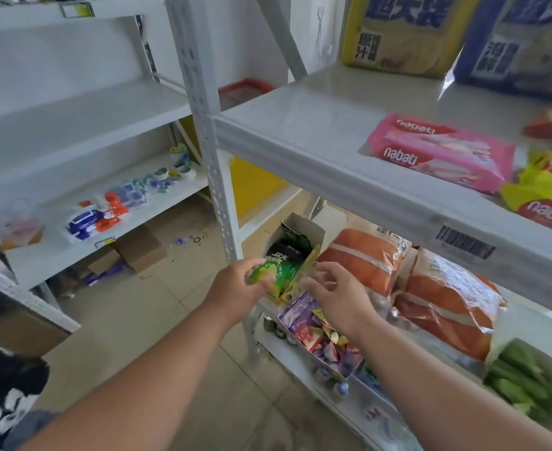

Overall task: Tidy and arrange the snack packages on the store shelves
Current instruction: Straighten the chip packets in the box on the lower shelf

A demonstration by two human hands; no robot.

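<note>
Where white metal shelves (317,148) stand over tiled floor (157,307), left hand (235,288) pinching crinkled green snack packet (274,275), right hand (333,294) fingers loosely spread, holding nothing.

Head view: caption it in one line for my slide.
Left hand grips a green snack packet beside the open right hand at a white box on the shelf.

Around you: white metal shelving (317,148) on perforated uprights (203,102), pale tiled floor (177,320), white wall (235,37), flattened cardboard (137,249) underneath.
</note>
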